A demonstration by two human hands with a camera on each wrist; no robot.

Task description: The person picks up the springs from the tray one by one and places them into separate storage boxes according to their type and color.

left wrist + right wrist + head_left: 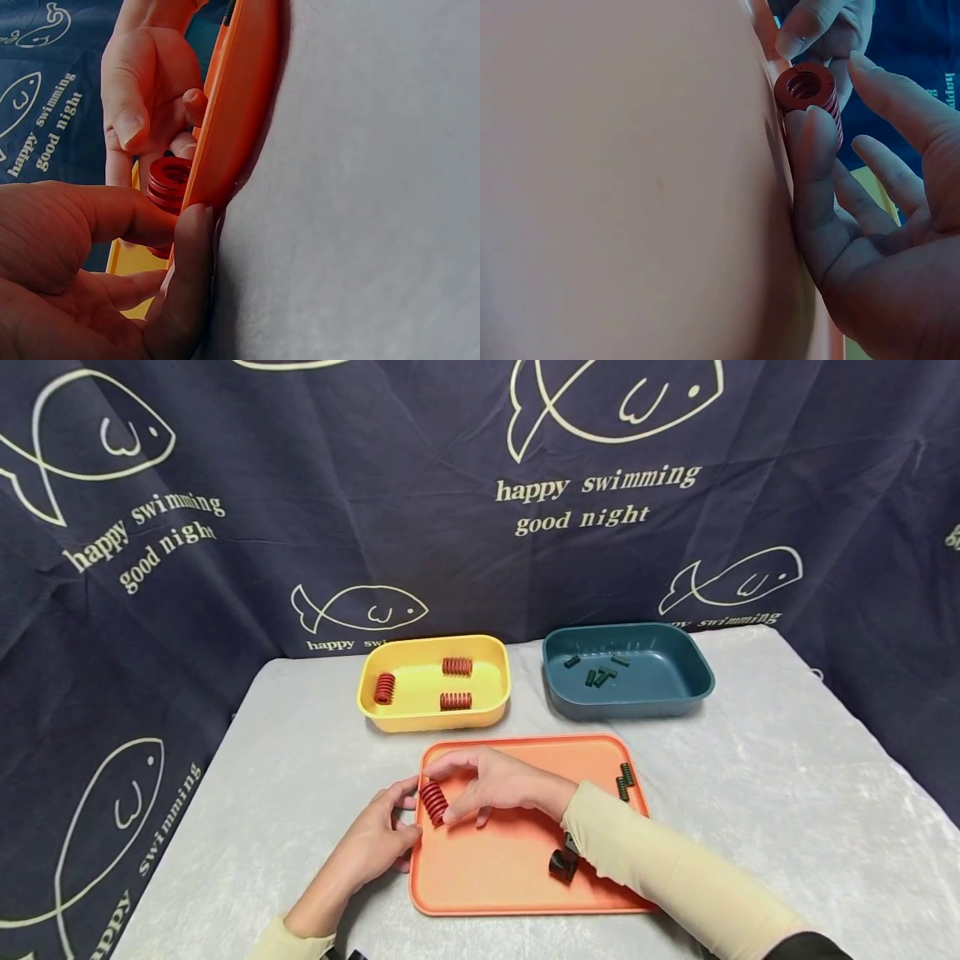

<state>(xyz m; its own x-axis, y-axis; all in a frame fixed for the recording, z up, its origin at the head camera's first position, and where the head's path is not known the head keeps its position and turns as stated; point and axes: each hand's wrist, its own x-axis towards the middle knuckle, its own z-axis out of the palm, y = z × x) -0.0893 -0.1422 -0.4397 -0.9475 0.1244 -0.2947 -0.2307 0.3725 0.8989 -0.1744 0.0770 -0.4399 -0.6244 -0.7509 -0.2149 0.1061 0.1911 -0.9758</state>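
Observation:
A red coil spring stands at a slant by the left rim of the orange tray. My right hand spreads thumb and fingers around it; in the right wrist view a bent finger touches the coil, with a gap beside the thumb. My left hand holds the tray's left rim. In the left wrist view, a fingertip presses against the tray's outer wall, and the thumb is at the rim beside the spring.
Behind the tray, a yellow bin contains three red springs. To its right, a dark teal bin has several small green springs. More green springs lie at the tray's right rim. A patterned curtain hangs behind the table.

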